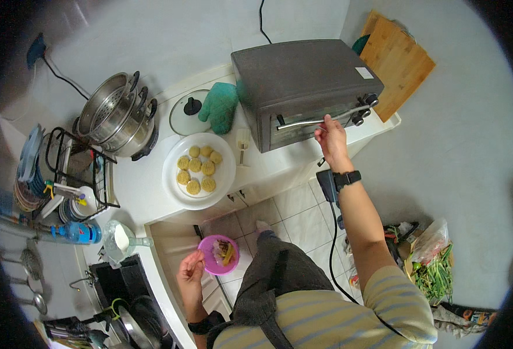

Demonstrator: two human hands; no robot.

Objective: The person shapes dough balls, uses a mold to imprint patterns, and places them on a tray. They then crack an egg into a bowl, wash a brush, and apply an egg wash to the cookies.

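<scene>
My right hand [333, 141] has its fingers hooked on the metal handle [300, 124] of a dark grey toaster oven [304, 72]. The oven's glass door looks closed. My left hand [191, 266] hangs in the air past the counter's edge, fingers loosely curled and holding nothing. Below it on the floor is a pink basin [208, 267] with scraps inside. Left of the oven, a white plate [171, 185] bears several round yellow pastries [195, 165] with patterned tops. Between plate and oven lies a white plunger-type pastry mould [242, 141].
A green oven mitt [222, 107] touches the oven's left side, beside a glass lid [180, 115]. Stacked steel steamer pots [119, 113], a black dish rack [71, 174] and a sink [112, 272] line the left. Wooden cutting boards [398, 61] lean at the right wall.
</scene>
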